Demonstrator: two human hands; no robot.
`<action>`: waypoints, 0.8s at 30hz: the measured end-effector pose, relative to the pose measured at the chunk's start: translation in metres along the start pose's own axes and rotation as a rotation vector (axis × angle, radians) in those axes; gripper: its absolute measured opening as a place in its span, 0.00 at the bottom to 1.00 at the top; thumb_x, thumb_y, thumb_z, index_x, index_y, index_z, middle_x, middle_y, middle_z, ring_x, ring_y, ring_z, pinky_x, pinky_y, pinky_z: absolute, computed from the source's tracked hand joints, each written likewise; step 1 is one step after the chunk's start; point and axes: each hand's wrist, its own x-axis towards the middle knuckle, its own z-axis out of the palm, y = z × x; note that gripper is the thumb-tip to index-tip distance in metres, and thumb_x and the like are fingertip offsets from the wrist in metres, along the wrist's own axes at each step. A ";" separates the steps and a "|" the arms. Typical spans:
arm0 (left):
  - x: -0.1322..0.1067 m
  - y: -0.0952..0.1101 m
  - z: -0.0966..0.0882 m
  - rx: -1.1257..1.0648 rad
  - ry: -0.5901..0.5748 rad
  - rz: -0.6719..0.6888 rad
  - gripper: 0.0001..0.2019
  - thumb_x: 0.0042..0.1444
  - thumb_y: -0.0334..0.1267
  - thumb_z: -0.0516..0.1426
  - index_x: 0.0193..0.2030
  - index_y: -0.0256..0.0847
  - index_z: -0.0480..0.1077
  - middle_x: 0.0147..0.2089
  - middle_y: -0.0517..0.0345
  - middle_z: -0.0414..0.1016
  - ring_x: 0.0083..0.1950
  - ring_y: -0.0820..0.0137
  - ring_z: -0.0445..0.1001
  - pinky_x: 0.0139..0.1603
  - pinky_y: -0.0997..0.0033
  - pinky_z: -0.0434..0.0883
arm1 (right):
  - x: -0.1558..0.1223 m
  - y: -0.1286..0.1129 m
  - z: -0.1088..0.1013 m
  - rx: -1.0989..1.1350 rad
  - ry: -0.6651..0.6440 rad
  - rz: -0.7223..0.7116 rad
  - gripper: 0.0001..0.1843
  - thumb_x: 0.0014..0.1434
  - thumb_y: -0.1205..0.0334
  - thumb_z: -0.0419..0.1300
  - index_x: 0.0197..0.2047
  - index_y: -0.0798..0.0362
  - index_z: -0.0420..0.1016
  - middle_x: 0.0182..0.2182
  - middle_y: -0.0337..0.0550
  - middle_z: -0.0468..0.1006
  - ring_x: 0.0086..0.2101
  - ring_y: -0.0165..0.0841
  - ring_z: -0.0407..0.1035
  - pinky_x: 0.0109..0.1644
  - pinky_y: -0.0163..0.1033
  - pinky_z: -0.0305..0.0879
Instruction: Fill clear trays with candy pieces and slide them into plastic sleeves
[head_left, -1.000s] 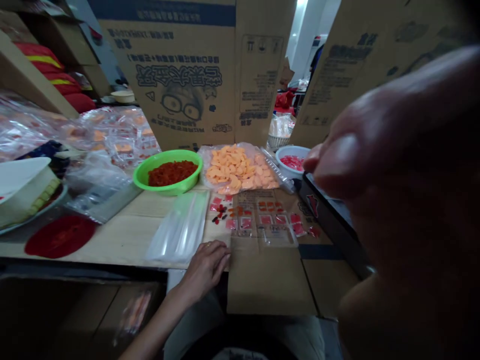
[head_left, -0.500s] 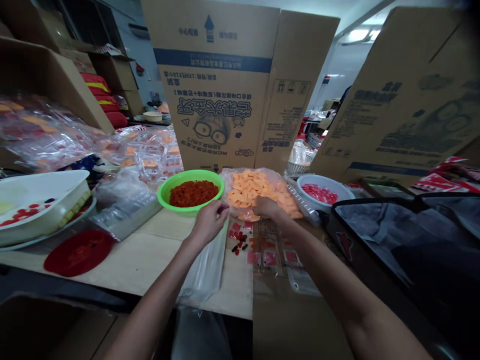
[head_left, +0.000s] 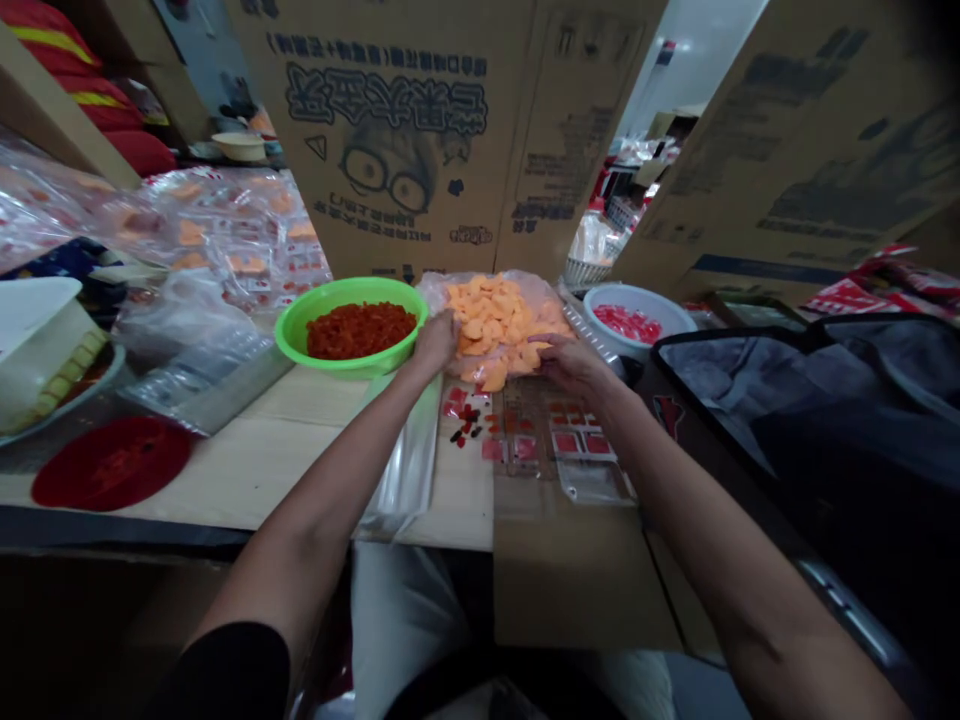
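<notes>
My left hand is bunched at the crinkled clear plastic bag of flat orange pieces, beside a green plastic bowl; I cannot tell if that grip is clenched. My right hand lies open against the bag's near edge.

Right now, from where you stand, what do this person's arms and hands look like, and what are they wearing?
The left hand and right hand are bare, with no gloves, and both forearms are uncovered. A short black sleeve shows on the upper left arm.
</notes>
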 end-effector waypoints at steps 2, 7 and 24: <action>-0.020 0.006 -0.011 -0.145 0.129 0.017 0.15 0.68 0.33 0.47 0.53 0.31 0.70 0.53 0.39 0.73 0.55 0.59 0.71 0.56 0.61 0.66 | -0.036 0.014 -0.015 0.109 -0.064 -0.026 0.15 0.49 0.67 0.58 0.42 0.53 0.71 0.26 0.36 0.71 0.27 0.28 0.67 0.32 0.33 0.68; -0.129 0.031 -0.029 -0.903 -0.132 -0.118 0.14 0.56 0.40 0.59 0.46 0.35 0.71 0.36 0.56 0.76 0.35 0.69 0.74 0.37 0.70 0.71 | -0.131 0.068 -0.019 0.027 -0.160 -0.169 0.14 0.48 0.62 0.61 0.41 0.52 0.73 0.30 0.38 0.75 0.30 0.30 0.67 0.30 0.32 0.62; -0.236 0.060 0.015 -0.912 -0.073 -0.332 0.14 0.45 0.43 0.66 0.33 0.38 0.70 0.31 0.62 0.73 0.32 0.73 0.70 0.34 0.75 0.66 | -0.159 0.109 0.007 -0.140 -0.067 -0.290 0.10 0.52 0.66 0.54 0.39 0.51 0.70 0.34 0.40 0.76 0.34 0.34 0.70 0.35 0.36 0.62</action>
